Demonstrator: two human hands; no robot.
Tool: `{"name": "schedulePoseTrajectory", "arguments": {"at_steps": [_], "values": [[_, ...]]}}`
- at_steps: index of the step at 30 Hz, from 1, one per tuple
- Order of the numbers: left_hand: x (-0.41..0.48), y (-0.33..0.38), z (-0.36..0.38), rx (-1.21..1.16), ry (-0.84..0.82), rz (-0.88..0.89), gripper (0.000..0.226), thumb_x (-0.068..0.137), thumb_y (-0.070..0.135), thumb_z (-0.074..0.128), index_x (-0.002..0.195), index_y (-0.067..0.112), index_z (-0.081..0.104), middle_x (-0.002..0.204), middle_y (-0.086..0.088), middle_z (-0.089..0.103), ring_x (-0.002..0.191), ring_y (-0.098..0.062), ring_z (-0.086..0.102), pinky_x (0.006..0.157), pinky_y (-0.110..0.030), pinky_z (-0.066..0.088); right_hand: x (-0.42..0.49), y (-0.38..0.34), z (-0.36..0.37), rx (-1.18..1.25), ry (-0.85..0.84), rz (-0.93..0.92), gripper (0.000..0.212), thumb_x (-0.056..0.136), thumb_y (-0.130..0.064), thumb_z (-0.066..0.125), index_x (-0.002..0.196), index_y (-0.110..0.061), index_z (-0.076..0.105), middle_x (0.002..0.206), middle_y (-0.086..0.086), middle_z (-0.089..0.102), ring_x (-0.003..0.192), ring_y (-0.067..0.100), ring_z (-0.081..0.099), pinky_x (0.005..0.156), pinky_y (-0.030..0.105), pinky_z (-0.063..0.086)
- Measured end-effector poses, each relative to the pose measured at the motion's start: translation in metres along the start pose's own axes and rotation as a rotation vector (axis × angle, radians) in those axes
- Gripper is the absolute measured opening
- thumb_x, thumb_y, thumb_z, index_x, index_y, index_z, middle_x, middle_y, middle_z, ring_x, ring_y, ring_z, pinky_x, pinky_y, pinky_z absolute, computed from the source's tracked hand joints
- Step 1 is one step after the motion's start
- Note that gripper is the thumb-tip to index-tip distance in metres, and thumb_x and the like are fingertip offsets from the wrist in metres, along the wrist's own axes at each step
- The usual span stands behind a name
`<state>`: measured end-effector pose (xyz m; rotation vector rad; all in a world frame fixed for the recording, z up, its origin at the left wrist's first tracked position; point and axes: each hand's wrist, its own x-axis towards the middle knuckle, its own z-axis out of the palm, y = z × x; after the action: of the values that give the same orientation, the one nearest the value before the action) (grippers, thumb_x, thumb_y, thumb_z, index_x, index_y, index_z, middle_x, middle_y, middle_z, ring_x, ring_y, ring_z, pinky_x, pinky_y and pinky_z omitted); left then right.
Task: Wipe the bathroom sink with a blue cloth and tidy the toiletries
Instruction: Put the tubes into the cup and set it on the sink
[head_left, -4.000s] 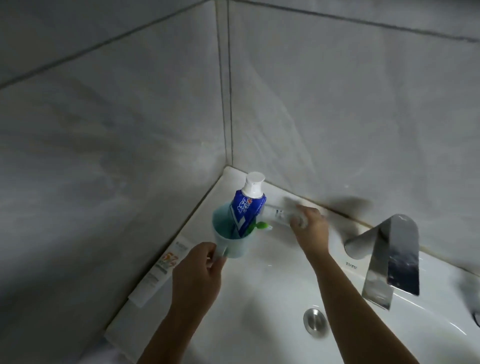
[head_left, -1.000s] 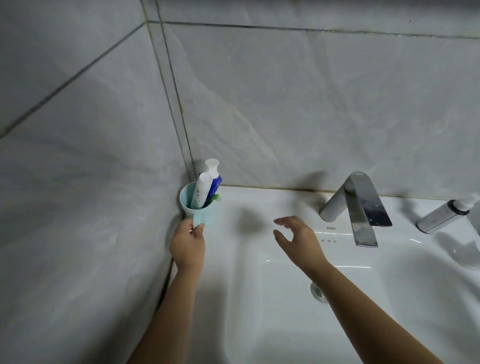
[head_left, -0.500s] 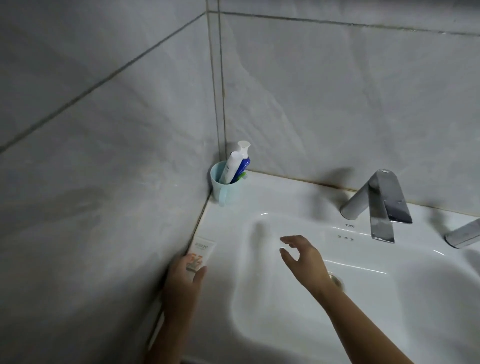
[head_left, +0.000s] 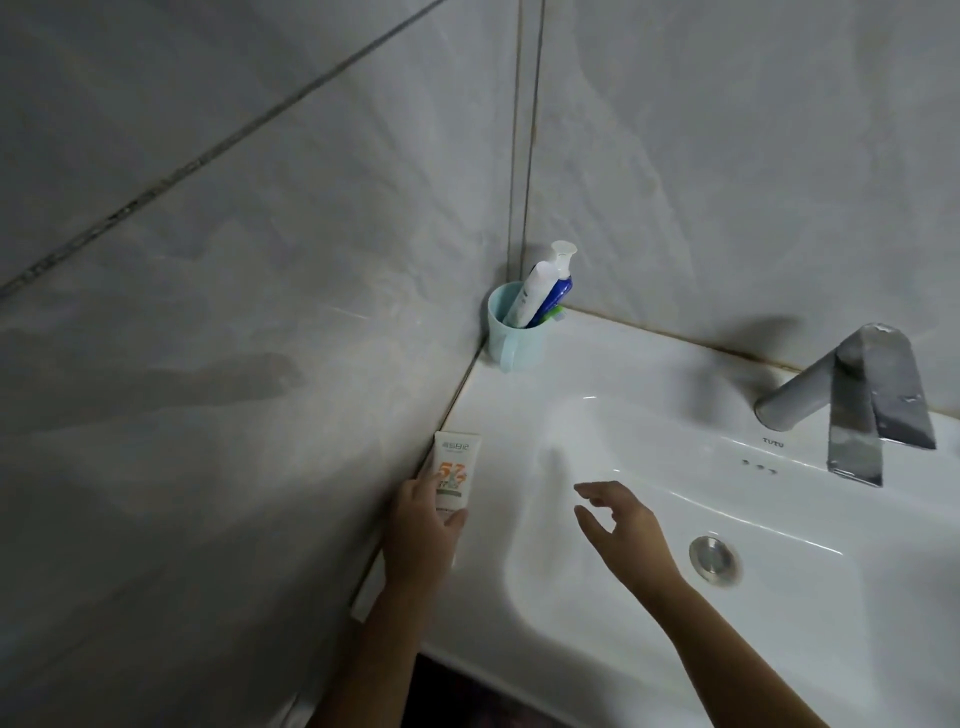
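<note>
I see the cup (head_left: 511, 332) in the corner holding two tubes (head_left: 540, 296). My left hand (head_left: 423, 530) pinches the white tube (head_left: 457, 475) lying at the sink (head_left: 519, 415) edge; right hand (head_left: 623, 530) hovers spread, empty.

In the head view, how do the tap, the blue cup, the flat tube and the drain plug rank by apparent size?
1. tap
2. flat tube and blue cup: look alike; the tube is nearer and partly under the left hand
3. drain plug

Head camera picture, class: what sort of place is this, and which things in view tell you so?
A bathroom, most likely: a white sink with a chrome faucet, tiled walls, and a blue cup holding toothpaste.
</note>
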<state>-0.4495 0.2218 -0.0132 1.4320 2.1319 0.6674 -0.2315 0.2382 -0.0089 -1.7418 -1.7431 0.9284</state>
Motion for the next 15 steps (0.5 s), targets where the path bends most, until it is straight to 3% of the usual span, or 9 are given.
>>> {"name": "schedulePoseTrajectory", "arguments": {"at_steps": [3,7,9,15], "values": [[0.003,-0.001,0.000,-0.101,-0.040,-0.097,0.063,0.076,0.021,0.074,0.132,0.012,0.049,0.115,-0.012,0.057,0.102,-0.027,0.057,0.086,-0.036,0.048,-0.001,0.001,0.001,0.011,-0.020,0.011,0.024,0.084,-0.011,0.064,0.107,-0.016,0.064,0.102,-0.007,0.060,0.090,0.010,0.056,0.076,0.019,0.037],[0.005,0.003,-0.001,-0.143,-0.130,-0.182,0.047,0.074,0.018,0.075,0.116,0.011,0.056,0.113,-0.004,0.063,0.096,-0.022,0.062,0.074,-0.030,0.051,-0.005,0.004,0.000,0.019,-0.016,0.022,0.024,0.084,-0.010,0.064,0.107,-0.016,0.064,0.102,-0.008,0.060,0.090,0.011,0.057,0.077,0.020,0.038],[0.004,0.005,0.000,-0.118,-0.156,-0.183,0.039,0.072,0.016,0.075,0.107,0.010,0.058,0.108,-0.004,0.065,0.091,-0.020,0.062,0.069,-0.025,0.048,-0.007,0.006,-0.001,0.028,-0.008,0.029,0.023,0.084,-0.011,0.063,0.107,-0.015,0.064,0.101,-0.009,0.060,0.089,0.010,0.057,0.076,0.019,0.039],[-0.001,0.014,0.006,-0.143,-0.184,-0.130,0.030,0.072,0.016,0.075,0.099,0.012,0.062,0.099,-0.003,0.068,0.085,-0.020,0.065,0.071,-0.029,0.052,-0.008,0.010,-0.013,0.093,0.061,0.074,0.022,0.084,-0.009,0.063,0.104,-0.018,0.063,0.099,-0.012,0.060,0.089,0.009,0.058,0.071,0.005,0.036]]}}
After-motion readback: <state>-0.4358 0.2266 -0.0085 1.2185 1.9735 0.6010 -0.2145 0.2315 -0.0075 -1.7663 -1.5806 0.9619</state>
